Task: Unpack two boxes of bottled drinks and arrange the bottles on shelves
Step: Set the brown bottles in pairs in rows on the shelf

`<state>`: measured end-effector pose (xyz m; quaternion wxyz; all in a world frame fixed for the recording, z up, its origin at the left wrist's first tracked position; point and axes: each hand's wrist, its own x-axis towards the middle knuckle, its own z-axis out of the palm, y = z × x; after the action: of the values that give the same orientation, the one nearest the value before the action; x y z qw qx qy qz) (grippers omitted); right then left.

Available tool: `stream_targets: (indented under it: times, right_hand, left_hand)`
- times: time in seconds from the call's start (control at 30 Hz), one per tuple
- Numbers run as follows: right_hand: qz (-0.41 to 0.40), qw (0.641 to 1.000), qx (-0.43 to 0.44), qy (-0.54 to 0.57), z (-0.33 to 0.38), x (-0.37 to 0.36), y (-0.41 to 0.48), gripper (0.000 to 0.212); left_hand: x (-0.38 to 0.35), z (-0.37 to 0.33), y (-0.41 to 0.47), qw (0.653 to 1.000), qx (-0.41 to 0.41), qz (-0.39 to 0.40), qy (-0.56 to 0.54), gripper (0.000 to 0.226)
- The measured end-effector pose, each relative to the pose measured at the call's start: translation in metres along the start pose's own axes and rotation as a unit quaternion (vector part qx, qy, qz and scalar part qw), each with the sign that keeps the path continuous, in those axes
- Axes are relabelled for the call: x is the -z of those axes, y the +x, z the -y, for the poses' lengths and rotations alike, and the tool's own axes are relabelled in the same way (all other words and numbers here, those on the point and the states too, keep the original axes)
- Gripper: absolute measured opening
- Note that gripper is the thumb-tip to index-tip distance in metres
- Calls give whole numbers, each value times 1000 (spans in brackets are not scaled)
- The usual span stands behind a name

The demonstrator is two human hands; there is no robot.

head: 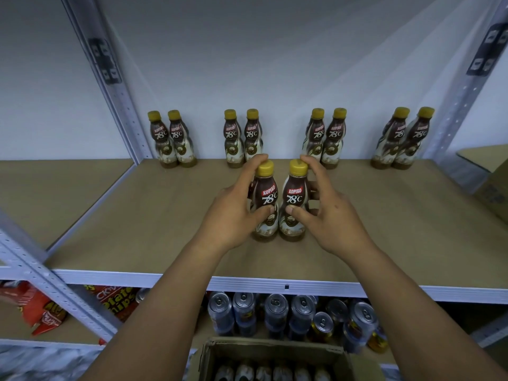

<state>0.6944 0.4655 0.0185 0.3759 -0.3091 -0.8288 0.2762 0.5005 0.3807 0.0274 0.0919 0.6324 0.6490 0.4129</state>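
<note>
Two brown coffee bottles with yellow caps stand side by side on the brown shelf board (143, 215). My left hand (233, 213) grips the left bottle (265, 199), and there seems to be another bottle hidden behind it. My right hand (324, 213) grips the right bottle (294, 199), with a dark bit of another bottle showing behind its fingers. Along the back wall stand several pairs of the same bottles (239, 138). An open cardboard box (275, 350) with several bottles inside sits below me at the bottom edge.
Metal uprights (121, 100) frame the shelf bay on both sides. A cardboard box (492, 182) sits on the shelf at far right. On the lower shelf are several drink cans (275, 312) and red chip bags (41, 309).
</note>
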Motion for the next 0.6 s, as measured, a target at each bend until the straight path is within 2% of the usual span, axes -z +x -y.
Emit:
stream_targets:
  times: [0.6]
  right_hand:
    - [20, 999, -7, -25, 21, -23, 4, 87]
  left_hand:
    - [25, 9, -19, 1000, 13, 6, -26, 90]
